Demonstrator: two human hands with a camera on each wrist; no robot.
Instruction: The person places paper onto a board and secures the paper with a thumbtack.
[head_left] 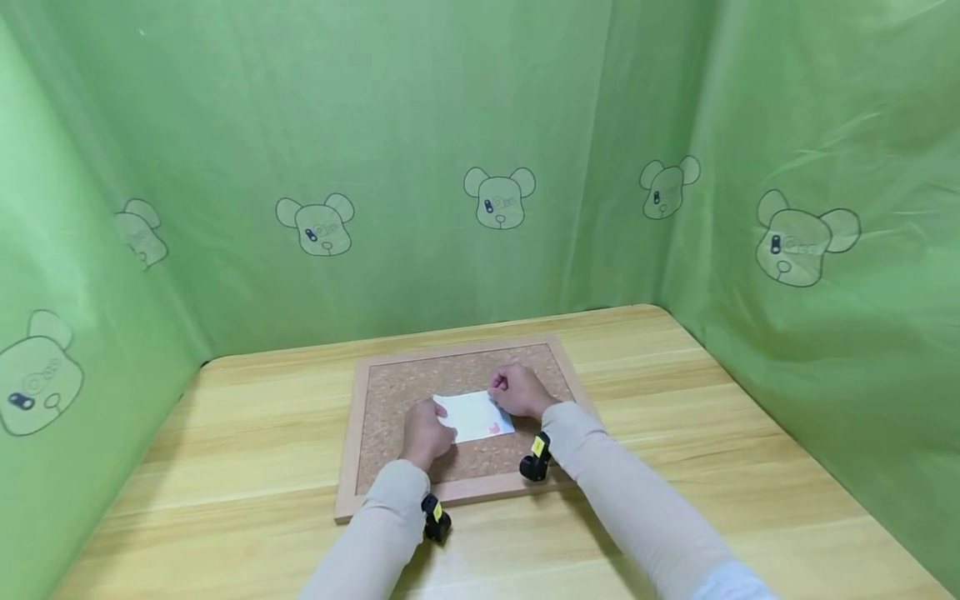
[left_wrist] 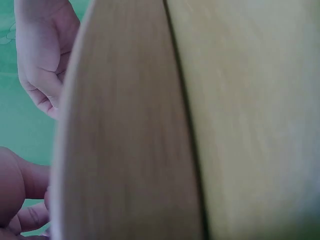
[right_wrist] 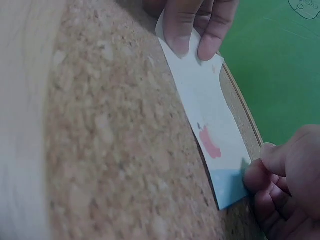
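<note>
A white paper card (head_left: 472, 415) with a blue patch and a small pink mark (right_wrist: 210, 142) lies on a wood-framed cork board (head_left: 397, 387). At the card's left end, my left hand (head_left: 426, 432) presses down with thumb and finger, seen at the top of the right wrist view. My right hand (head_left: 520, 390) is curled at the card's far right corner, thumb and forefinger pinched together against it. Whatever sits between those fingertips is hidden. In the left wrist view the board's frame (left_wrist: 120, 125) hides the card and part of both hands.
The board rests on a light wooden table (head_left: 255, 433), whose surface extends around it. Green curtains (head_left: 405, 150) with printed bear heads enclose the back and both sides. A small black camera sits on each wrist.
</note>
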